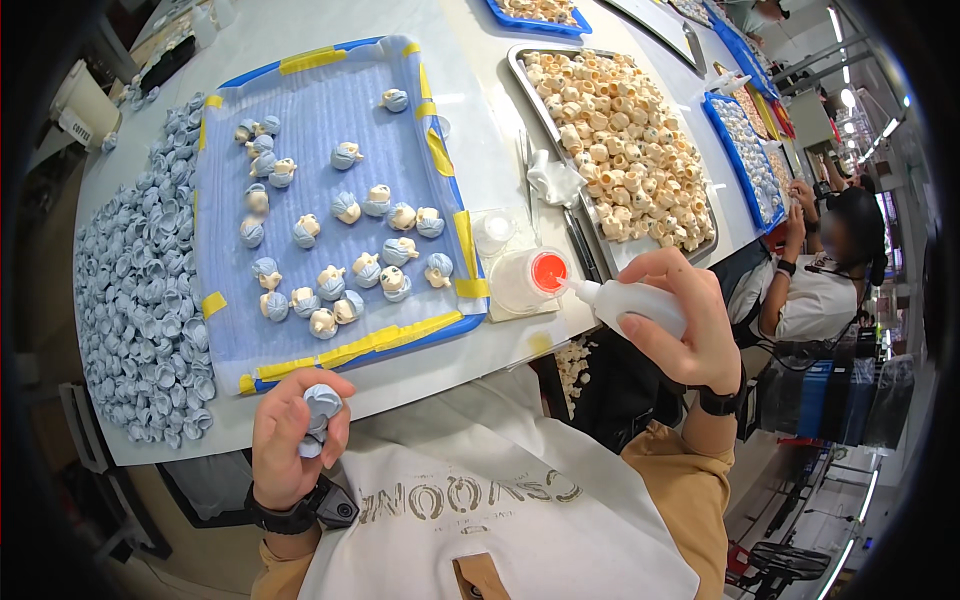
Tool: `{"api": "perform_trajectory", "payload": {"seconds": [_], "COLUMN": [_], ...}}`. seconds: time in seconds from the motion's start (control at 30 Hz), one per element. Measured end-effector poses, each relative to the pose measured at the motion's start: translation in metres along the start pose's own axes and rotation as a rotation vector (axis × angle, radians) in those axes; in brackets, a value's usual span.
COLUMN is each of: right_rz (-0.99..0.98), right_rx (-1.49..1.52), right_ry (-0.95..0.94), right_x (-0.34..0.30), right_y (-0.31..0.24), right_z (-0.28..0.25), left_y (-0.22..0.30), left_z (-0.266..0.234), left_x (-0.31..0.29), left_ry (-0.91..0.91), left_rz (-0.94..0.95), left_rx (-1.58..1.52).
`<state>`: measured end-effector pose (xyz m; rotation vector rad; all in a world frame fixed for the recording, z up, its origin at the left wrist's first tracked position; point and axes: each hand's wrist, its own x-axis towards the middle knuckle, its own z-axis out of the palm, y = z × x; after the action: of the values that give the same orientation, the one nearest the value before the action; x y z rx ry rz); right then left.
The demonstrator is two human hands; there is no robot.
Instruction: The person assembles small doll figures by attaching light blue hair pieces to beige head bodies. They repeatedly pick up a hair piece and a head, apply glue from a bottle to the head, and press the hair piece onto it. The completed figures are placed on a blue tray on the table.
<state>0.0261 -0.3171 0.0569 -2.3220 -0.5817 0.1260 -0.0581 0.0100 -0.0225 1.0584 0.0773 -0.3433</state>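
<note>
My left hand [275,445] is closed around light-blue moulded hair pieces [322,402], above the near table edge. My right hand [700,325] grips a white squeeze bottle [640,308], tilted so its nozzle points left. The nozzle tip is at the red-orange top of a small clear round jar [518,282]; whether they touch I cannot tell. Ahead lies a blue tray [470,322] covered with a pale sheet and edged with yellow tape. Several small doll heads with blue hair [397,285] rest on it. Left of the tray spreads a heap of loose blue hair pieces [140,300].
A metal tray [716,245] full of beige hollow head pieces [630,150] stands right of the jar. Tweezers [527,175], a crumpled white tissue [555,180] and a black pen [581,245] lie between the trays. At far right, another person [815,270] works beside a blue tray [745,160].
</note>
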Motion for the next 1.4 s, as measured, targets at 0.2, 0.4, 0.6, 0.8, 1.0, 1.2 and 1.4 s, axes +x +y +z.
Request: {"api": "perform_trajectory", "payload": {"seconds": [0.2,0.4,0.6,0.8,1.0,1.2,1.4], "right_rz": [-0.033,-0.042,-0.061,0.003,0.078,0.139,0.06], "right_rx": [-0.023,-0.037,-0.029,-0.003,0.021,0.146,0.086], "right_ry": [-0.001,-0.006,-0.005,-0.007,-0.053,0.132,0.163], "right_x": [0.0,0.0,0.0,-0.002,-0.014,-0.007,0.086], "right_y": [-0.001,-0.002,0.0,0.005,0.019,0.053,0.057], "right_z": [-0.001,-0.002,-0.003,-0.001,0.001,0.008,0.02], "left_y": [0.0,0.002,0.001,0.0,-0.001,0.001,0.002], "left_z": [0.0,0.0,-0.001,-0.001,-0.002,0.0,-0.001], "left_x": [0.0,-0.001,-0.001,0.0,-0.001,0.0,-0.001], "left_ry": [0.005,0.026,0.028,0.034,0.04,0.041,0.041], "left_rz": [-0.021,-0.047,-0.047,-0.048,-0.055,-0.07,-0.035], "left_rx": [-0.04,-0.064,-0.071,-0.083,-0.111,-0.112,-0.131]}}
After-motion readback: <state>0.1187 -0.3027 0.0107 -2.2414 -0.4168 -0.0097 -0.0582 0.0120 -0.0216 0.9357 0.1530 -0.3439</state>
